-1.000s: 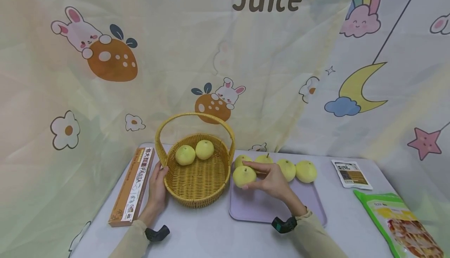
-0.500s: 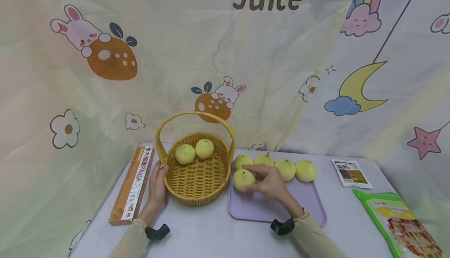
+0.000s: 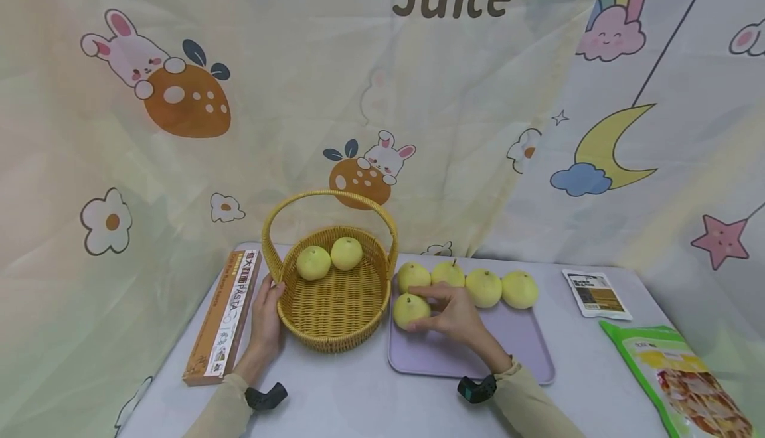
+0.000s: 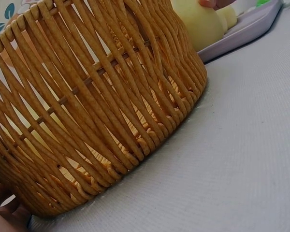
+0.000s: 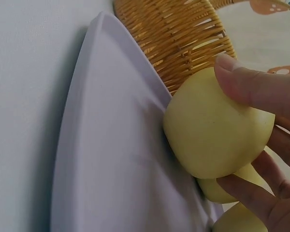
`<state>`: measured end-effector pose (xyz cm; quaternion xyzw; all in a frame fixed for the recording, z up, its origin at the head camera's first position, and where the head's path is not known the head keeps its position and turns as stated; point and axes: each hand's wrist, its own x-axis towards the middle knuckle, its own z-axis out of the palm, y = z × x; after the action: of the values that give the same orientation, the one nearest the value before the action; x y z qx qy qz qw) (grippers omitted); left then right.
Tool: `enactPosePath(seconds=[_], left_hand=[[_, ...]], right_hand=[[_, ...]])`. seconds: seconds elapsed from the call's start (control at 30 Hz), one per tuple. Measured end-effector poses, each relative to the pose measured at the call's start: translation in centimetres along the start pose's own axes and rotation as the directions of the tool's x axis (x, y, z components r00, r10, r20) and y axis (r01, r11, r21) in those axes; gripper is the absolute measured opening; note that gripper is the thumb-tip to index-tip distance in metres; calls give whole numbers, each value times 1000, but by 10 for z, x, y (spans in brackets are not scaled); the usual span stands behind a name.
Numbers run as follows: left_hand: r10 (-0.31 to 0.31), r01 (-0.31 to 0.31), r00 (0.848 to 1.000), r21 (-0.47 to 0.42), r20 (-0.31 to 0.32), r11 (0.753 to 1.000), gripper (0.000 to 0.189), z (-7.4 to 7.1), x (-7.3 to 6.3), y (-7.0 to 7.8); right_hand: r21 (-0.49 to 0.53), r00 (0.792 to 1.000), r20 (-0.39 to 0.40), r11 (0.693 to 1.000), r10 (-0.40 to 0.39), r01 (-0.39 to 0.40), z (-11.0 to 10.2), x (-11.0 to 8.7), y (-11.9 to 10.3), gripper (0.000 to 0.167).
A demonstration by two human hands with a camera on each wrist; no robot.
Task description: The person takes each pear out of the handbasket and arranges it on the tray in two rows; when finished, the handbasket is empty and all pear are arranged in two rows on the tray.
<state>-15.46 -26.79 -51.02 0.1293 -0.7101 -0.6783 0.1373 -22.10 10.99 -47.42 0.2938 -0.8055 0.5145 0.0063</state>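
My right hand holds a round yellow pear between thumb and fingers at the left side of a lilac tray. In the right wrist view, the thumb lies on one side of this pear and fingers touch the other. Several more pears stand along the tray's back. My left hand rests against the outer left side of a wicker basket. Some of its fingers show beside the basket's base in the left wrist view. Two pears lie inside the basket.
A long pasta box lies left of the basket. On the right are a small white-and-brown packet and a green food bag. A printed cloth hangs behind the white table. The basket's tall handle arches above it.
My right hand has lowered the pear slightly toward the front of the tray, so more of the pear behind it shows. The left hand and basket stay in place.
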Motion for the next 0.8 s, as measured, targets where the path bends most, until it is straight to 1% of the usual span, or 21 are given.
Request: enactPosePath(seconds=[0.13, 0.27, 0.5, 0.6, 0.8], left_hand=[[7, -7, 1000, 9, 5, 1000, 58, 0, -2, 2], [10, -10, 1000, -2, 10, 1000, 58, 0, -3, 4], [20, -20, 1000, -3, 5, 1000, 58, 0, -2, 5], [19, -19, 1000, -5, -2, 1000, 58, 0, -2, 4], [18, -18, 1000, -2, -5, 1000, 59, 1, -3, 4]], right_hand=[[-17, 1000, -8, 1000, 14, -14, -2, -1, 1, 66], [-20, 1000, -14, 1000, 18, -18, -5, 0, 3, 65], [17, 1000, -8, 1000, 11, -10, -10, 0, 6, 64], [12, 1000, -6, 1000, -15, 15, -8, -1, 7, 65], [-88, 995, -39, 993, -87, 83, -4, -1, 10, 66]])
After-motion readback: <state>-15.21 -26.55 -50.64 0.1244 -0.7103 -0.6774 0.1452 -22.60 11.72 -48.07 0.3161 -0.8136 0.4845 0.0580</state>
